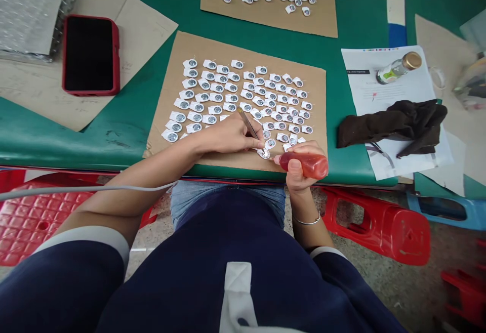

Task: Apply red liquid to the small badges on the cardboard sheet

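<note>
My left hand (237, 134) is closed on a pair of slim metal tweezers (248, 123), tips pointing down at a small round silver piece with a white tab (265, 154) near the cardboard's front edge. My right hand (299, 171) is wrapped round a squeeze bottle of red liquid (306, 165). The bottle lies sideways, its nozzle aimed left, close to that same piece; whether it touches cannot be made out. Many similar tabbed pieces sit in loose rows on the brown cardboard sheet (163, 115) beyond both hands. A few are partly hidden by my hands.
A second cardboard sheet (243, 14) with more pieces lies farther back. At left is a red-cased phone (91, 54). Right of the cardboard are printed paper (364, 85), a small glass bottle (398, 68) and dark cloth (391, 125). Red stools (379, 226) stand below the green table (129, 143).
</note>
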Tool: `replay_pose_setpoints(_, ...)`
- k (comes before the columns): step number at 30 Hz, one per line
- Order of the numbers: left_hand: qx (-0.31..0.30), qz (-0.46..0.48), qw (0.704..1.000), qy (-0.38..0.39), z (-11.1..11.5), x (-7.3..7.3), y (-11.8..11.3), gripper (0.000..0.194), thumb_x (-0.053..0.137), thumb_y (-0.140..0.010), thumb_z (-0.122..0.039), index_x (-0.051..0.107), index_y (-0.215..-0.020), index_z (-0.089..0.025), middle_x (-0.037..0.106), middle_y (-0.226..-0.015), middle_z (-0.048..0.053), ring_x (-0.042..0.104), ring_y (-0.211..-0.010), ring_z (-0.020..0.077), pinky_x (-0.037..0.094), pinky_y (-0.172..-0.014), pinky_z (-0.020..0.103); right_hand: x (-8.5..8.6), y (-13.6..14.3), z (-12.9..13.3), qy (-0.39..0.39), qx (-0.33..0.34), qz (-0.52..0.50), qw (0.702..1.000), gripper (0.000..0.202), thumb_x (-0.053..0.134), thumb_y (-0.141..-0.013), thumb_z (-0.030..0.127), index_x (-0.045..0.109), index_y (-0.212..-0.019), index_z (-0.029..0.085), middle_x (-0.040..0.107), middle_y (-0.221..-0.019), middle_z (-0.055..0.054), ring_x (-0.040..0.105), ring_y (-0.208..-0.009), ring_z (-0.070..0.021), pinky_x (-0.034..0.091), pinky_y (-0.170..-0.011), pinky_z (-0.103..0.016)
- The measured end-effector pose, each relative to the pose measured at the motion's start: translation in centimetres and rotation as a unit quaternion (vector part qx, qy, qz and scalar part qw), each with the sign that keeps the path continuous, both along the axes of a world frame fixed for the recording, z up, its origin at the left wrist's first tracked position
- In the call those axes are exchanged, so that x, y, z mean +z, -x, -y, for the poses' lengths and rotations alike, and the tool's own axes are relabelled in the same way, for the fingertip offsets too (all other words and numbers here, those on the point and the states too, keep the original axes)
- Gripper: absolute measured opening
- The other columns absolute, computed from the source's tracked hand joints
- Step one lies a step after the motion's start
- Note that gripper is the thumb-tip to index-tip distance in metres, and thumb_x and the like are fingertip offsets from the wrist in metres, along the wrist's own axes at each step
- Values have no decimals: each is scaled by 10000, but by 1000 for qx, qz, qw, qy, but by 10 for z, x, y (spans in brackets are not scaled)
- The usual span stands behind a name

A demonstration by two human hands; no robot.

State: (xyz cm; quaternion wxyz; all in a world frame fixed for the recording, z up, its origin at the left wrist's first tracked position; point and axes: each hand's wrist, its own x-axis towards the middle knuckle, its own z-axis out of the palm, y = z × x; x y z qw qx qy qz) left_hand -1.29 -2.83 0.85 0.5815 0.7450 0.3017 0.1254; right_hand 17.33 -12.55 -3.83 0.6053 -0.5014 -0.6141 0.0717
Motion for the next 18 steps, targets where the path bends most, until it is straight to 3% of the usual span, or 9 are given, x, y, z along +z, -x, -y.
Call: replay_pose_setpoints(18,-3,-9,1000,-15,0,2,0,113,602,-757,-236,674,-751,-150,641,-670,5,568,-625,105,380,-553,210,2,1,0,-3,29,12,999,226,619,-732,391,555,-842,204,571,-693,-2,566,-644,-157,483,-581,-339)
